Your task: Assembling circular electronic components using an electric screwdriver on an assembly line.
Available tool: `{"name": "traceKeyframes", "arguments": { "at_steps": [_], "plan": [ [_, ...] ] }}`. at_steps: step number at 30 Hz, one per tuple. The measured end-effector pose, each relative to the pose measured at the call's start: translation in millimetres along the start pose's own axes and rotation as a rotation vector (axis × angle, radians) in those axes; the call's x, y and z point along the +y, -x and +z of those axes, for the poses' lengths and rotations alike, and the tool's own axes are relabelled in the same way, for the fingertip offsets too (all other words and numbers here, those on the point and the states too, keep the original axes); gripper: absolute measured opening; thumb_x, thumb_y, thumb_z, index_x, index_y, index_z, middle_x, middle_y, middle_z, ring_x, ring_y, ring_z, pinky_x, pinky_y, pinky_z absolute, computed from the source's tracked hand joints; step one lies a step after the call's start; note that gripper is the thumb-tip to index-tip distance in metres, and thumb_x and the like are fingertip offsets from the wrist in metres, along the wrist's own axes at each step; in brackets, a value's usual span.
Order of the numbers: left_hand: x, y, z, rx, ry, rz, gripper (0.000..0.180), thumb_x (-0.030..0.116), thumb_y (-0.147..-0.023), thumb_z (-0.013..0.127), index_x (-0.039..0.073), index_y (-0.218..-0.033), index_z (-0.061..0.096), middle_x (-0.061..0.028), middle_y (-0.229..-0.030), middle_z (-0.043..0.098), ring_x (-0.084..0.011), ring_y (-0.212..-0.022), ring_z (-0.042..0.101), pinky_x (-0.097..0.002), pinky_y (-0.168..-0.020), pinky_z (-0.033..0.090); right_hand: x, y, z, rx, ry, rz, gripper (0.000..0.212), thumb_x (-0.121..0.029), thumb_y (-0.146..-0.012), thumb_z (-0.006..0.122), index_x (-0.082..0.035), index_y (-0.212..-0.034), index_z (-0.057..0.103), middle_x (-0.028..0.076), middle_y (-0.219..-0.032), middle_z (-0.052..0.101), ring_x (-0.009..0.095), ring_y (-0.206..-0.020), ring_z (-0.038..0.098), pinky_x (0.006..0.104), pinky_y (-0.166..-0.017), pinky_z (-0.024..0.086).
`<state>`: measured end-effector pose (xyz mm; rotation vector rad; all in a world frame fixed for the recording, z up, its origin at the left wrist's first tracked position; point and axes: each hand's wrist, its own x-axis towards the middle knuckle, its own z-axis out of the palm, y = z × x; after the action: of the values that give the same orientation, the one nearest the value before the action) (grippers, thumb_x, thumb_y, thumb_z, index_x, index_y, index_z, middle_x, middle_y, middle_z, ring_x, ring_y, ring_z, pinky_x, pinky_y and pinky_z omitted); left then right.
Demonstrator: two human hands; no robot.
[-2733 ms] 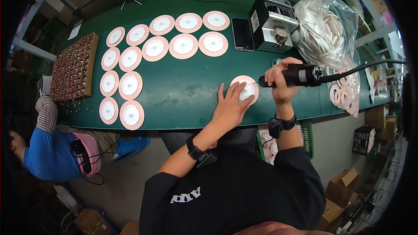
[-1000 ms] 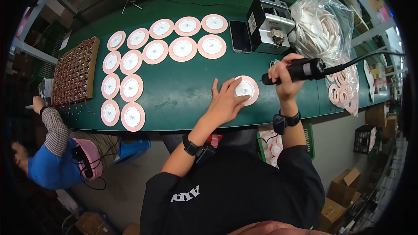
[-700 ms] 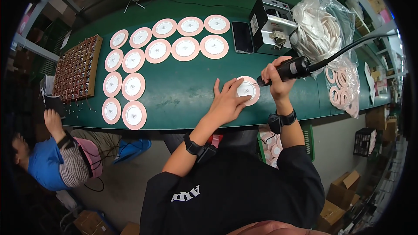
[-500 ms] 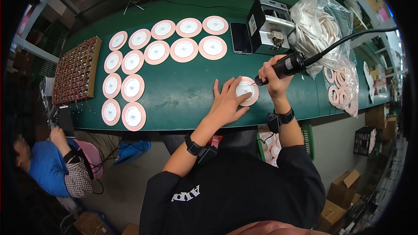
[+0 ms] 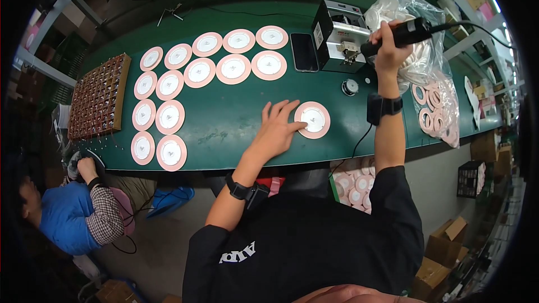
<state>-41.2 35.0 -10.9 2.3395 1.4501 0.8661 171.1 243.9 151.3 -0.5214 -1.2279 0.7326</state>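
Observation:
A round disc (image 5: 315, 129) with a pink rim and white centre lies flat near the table's front edge. My left hand (image 5: 275, 132) is beside it, fingers spread, thumb resting on its left side. My right hand (image 5: 387, 53) is wrapped round a black corded electric screwdriver (image 5: 412, 32). Its nose points left, at the front of a black and silver box-shaped machine (image 5: 340, 38), which looks like a screw feeder; whether the tip touches cannot be seen. Several similar pink-rimmed discs (image 5: 233, 68) lie in rows on the left half of the table.
A phone (image 5: 304, 53) lies left of the machine. A small round metal part (image 5: 349, 87) sits before it. Plastic bags of white parts (image 5: 418, 62) and pink rings (image 5: 433, 118) are at right. A wooden grid tray (image 5: 96, 98) stands far left, near a seated co-worker (image 5: 73, 213).
My right hand has lifted the screwdriver off the disc and carried it up and right to the machine. My left hand's fingers have drawn back from the disc's centre to its left side.

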Motion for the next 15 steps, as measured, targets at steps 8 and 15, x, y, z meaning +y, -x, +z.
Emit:
{"name": "traceKeyframes", "arguments": {
  "at_steps": [8,15],
  "plan": [
    [12.9,-2.3,-7.6,0.041,-0.007,-0.070,0.041,0.030,-0.083,0.072,0.025,-0.124,0.067,-0.0105,-0.144,0.048,-0.0343,-0.134,0.042,-0.0643,-0.114,0.019,5.7,17.6,-7.8,-0.094,-0.014,0.216,0.012,-0.001,-0.089,0.064,-0.005,-0.092,0.054,0.005,-0.064,0.050,0.015,-0.050,0.048,0.0316,-0.054,0.045],
    [11.5,-1.9,-4.4,0.028,-0.059,-0.074,0.047,0.038,-0.080,0.074,0.025,-0.125,0.066,-0.0073,-0.144,0.049,-0.0313,-0.134,0.042,-0.0643,-0.114,0.019,-24.3,121.9,10.8,-0.208,-0.080,0.200,0.023,0.001,-0.090,0.057,-0.002,-0.110,0.046,0.005,-0.066,0.049,0.014,-0.051,0.046,0.0320,-0.053,0.044]
  ]
}}
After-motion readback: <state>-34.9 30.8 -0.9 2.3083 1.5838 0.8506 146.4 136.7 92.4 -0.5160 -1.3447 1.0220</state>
